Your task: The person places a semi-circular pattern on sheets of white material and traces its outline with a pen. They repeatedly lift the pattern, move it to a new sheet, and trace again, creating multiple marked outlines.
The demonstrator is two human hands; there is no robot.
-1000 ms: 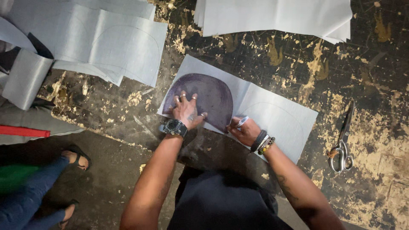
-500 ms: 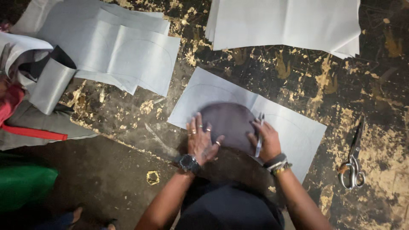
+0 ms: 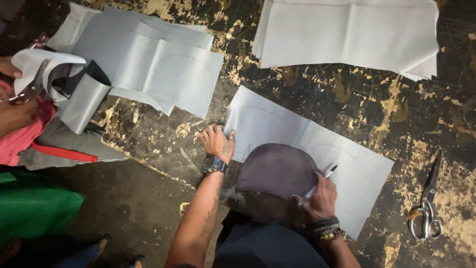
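From the head camera, the left hand lies flat with fingers spread on the near-left edge of a grey sheet, holding nothing. The right hand is closed around a pen and rests on a dark rounded template lying between the two hands. Scissors lie well right of the right hand. Far left, another person's hands hold a curled grey piece.

Bare worktop lies open between grey sheet and far stack — passable. Right: scissors obstruct. Left: loose sheets — a co-worker's hand crowds there.
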